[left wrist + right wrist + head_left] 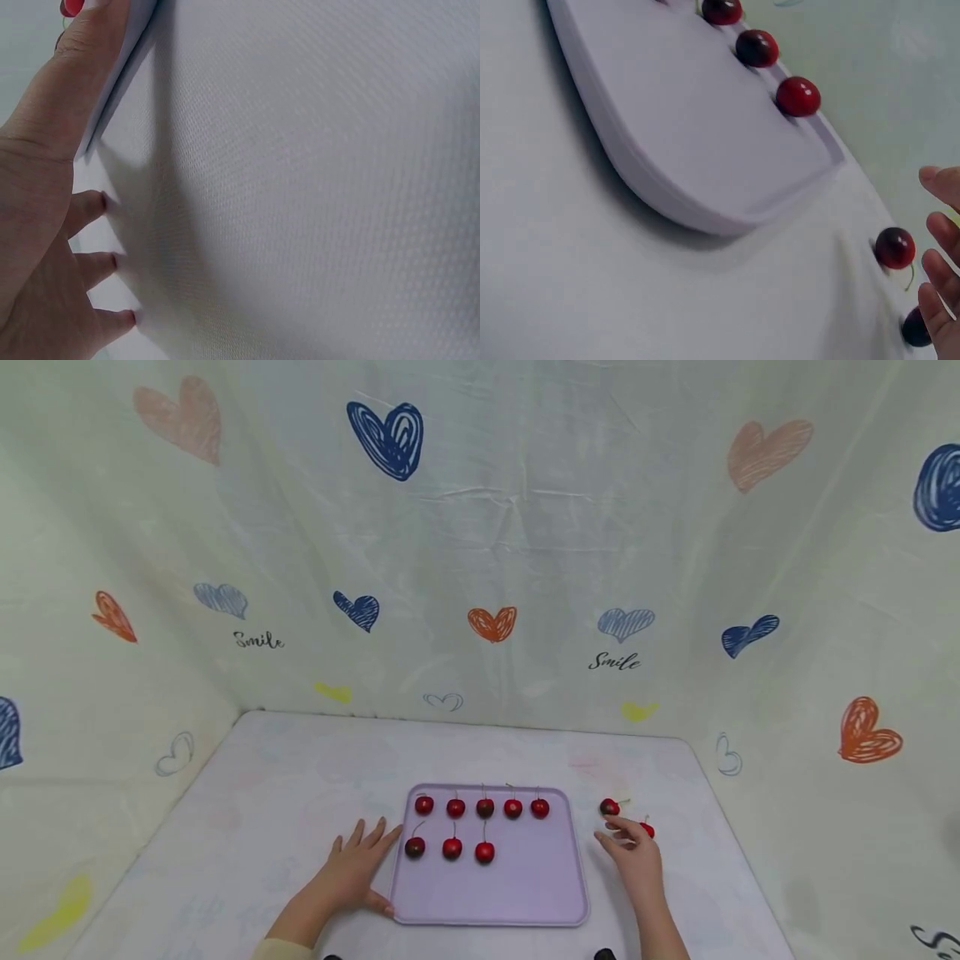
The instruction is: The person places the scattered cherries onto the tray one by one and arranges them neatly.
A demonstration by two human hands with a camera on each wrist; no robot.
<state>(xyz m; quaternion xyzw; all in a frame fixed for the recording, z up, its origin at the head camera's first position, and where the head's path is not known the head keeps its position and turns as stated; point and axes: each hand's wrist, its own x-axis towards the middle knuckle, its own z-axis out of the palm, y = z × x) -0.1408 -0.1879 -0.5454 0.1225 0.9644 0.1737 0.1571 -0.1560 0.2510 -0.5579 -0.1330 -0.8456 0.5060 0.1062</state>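
Observation:
A lilac tray [525,893] holds several dark red cherries with stems, in a back row and a shorter second row of three, ending with one cherry [484,852]. My left hand [352,872] spreads at the tray's left side, fingers and thumb at its edge; the left wrist view shows the thumb along the rim and other fingertips on the table. To the right of the tray, my right hand [633,853] hovers with thumb and fingers apart, holding nothing. Just beyond its fingertips lies a cherry [610,807]. Another cherry [647,830], partly hidden by the hand, lies farther right.
The white tabletop [255,810] reaches back to a pale curtain [495,552] printed with hearts and "Smile". Small black objects, one of them [604,954] at the right, show at the bottom edge of the head view.

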